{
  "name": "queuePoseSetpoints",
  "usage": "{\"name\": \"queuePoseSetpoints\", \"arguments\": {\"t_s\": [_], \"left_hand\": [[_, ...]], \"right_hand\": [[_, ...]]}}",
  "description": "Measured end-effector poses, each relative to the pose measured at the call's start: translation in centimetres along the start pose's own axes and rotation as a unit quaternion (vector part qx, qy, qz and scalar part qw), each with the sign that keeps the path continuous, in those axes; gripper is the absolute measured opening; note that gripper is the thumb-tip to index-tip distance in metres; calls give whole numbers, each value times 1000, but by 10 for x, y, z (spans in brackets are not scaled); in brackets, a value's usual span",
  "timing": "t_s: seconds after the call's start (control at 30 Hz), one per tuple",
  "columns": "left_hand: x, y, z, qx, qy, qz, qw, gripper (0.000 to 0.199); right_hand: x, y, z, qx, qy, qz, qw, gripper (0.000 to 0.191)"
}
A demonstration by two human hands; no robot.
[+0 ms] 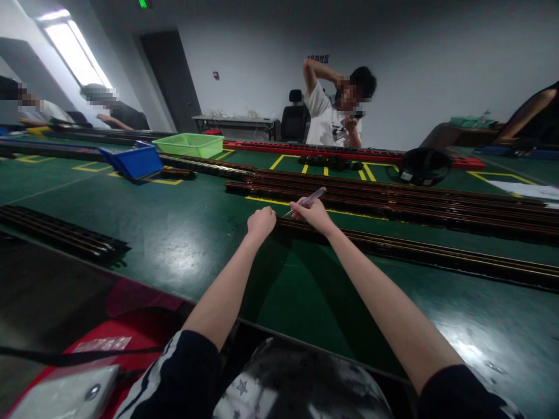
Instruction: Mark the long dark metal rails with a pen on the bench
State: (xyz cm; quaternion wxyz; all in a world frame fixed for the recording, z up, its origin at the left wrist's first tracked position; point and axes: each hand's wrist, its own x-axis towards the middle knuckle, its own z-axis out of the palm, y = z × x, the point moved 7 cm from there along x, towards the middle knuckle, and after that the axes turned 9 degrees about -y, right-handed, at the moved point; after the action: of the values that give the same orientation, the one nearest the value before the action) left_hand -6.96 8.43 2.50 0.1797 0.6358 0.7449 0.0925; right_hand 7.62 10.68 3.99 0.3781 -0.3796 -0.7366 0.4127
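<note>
A long dark strip with brassy lines along it (419,251) lies across the green table, its left end at my hands. My left hand (261,223) is closed at that end; whatever its fingers grip is hidden behind them. In my right hand (313,214) is a slim screwdriver with a clear handle (315,196), held tilted. Its thin shaft slants down to the left, and the tip comes close to the strip's end beside my left hand. Whether the tip touches the strip I cannot tell.
Beyond my hands lies a stack of long dark strips (393,203); more strips (61,233) lie at left. A blue bin (135,162), a green basket (190,145) and a black round container (423,169) stand farther back. A person (334,110) sits opposite.
</note>
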Motion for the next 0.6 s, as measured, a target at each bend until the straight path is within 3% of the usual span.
{"name": "queuePoseSetpoints", "arguments": {"t_s": [0.6], "left_hand": [[3,-1,2,11,10,5,1000,39]], "right_hand": [[-1,1,-3,0,32,16,999,23]]}}
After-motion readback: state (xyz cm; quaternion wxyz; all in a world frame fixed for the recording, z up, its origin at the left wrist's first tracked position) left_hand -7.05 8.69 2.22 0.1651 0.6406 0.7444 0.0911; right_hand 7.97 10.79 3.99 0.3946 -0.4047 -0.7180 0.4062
